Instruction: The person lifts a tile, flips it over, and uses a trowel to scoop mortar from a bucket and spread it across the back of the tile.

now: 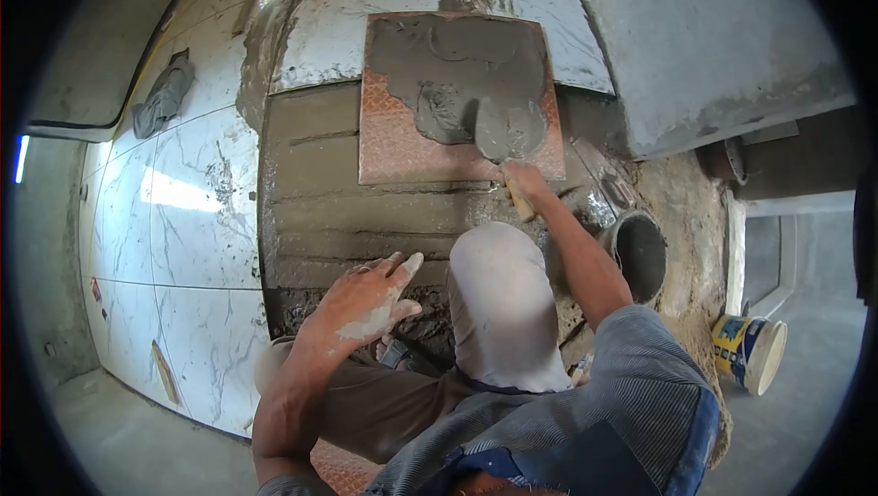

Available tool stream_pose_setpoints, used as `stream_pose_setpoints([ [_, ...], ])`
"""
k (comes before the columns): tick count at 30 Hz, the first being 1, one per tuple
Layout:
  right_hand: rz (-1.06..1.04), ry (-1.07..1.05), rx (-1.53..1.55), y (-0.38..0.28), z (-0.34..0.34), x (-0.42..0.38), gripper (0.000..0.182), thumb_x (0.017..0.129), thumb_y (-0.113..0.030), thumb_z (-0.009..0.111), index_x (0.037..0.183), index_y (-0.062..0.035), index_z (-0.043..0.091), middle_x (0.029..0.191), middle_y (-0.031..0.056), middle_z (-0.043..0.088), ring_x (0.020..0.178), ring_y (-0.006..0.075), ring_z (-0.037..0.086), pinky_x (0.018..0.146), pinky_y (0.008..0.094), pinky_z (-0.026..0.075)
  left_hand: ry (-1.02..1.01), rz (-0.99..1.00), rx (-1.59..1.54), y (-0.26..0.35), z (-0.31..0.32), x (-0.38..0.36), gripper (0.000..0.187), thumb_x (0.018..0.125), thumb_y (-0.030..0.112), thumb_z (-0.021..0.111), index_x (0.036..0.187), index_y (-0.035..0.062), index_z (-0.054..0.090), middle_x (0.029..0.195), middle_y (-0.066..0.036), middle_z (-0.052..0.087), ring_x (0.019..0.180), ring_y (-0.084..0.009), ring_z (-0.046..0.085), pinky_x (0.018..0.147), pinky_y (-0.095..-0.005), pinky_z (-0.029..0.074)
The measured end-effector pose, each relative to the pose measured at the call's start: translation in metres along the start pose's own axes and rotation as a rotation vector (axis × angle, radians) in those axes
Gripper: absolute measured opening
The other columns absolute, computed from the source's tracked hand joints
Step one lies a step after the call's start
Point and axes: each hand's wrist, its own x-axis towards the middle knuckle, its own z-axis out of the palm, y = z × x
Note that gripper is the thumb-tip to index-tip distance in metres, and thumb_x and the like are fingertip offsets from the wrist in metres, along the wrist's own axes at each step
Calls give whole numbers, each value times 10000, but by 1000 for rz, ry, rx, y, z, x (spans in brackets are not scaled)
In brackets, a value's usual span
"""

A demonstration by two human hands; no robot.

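Observation:
My right hand (526, 187) grips the wooden handle of a trowel (494, 130), its blade pressed into wet grey mortar (448, 62). Most of a reddish patterned tile (412, 153) is covered by that mortar, while its lower edge and left side show bare. Beneath and around the tile lies a bed of grey mortar (315, 208) with long grooves across it. My left hand (364, 302), smeared with mortar, hangs in front of my bent knee with fingers stretched out and nothing in them.
White marbled tiles (197, 249) cover the floor at left, with a grey cloth (165, 98) and a wooden stick (165, 373) on them. An open round container (640, 256) stands right of my arm. A yellow-and-blue bucket (750, 352) lies tipped at far right. A concrete ledge (722, 48) borders the upper right.

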Motion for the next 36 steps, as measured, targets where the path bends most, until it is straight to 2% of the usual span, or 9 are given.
stream_pose_setpoints([
  [11,-44,-203,-420,-26,100,78,367,891,-340,453,897,12,556,730,146,589,572,254,587,477,393,484,-7,-3,25,2,4,5,642,847,385,537,1377,131,278,1372,-146,361,1208,-339,408,1002,-423,339],
  [13,-1016,-288,-1569,10,84,139,402,888,-311,412,860,54,576,730,234,593,613,316,612,557,438,493,-7,-8,50,0,5,6,639,847,375,539,1378,132,279,1371,-150,361,1212,-341,403,1005,-414,339],
  [16,-730,42,-1292,-13,63,112,394,874,-269,393,817,69,586,743,278,585,657,358,615,634,461,484,-6,-13,59,-4,8,8,642,843,363,549,1376,123,282,1369,-157,364,1212,-345,401,1007,-409,337],
  [22,-236,-323,-851,-43,55,54,374,872,-265,413,834,71,572,799,292,591,755,397,604,707,480,469,125,89,22,-10,15,-4,607,841,342,547,1333,57,335,1280,-256,427,1164,-388,443,978,-438,354],
  [23,-240,-327,-855,-32,47,62,374,872,-265,413,834,71,572,799,292,591,755,397,604,707,480,469,129,85,20,-12,14,-4,607,841,342,547,1333,57,335,1280,-256,427,1164,-388,443,978,-438,354],
  [25,-1042,-215,-1455,-16,37,68,233,827,-160,448,840,-12,627,822,213,614,779,317,628,672,446,509,115,75,24,-12,10,-5,605,844,356,541,1330,58,339,1275,-254,431,1166,-387,441,983,-436,348],
  [32,-800,110,-1738,6,16,113,265,843,-232,460,818,-16,611,823,217,607,751,357,619,629,443,503,102,62,1,-17,9,-5,602,852,357,531,1337,65,327,1298,-240,413,1166,-383,441,985,-433,348],
  [34,-306,102,-591,6,46,108,304,869,-256,442,810,0,594,802,196,600,668,334,617,595,422,504,88,51,27,-16,9,-4,597,854,360,526,1337,71,327,1303,-231,411,1165,-384,442,981,-434,352],
  [36,-263,42,-462,-2,73,99,326,879,-264,423,805,11,582,775,187,591,629,299,608,568,411,503,86,67,27,-17,10,-3,599,854,362,524,1339,72,325,1307,-230,407,1171,-384,436,983,-432,351],
])
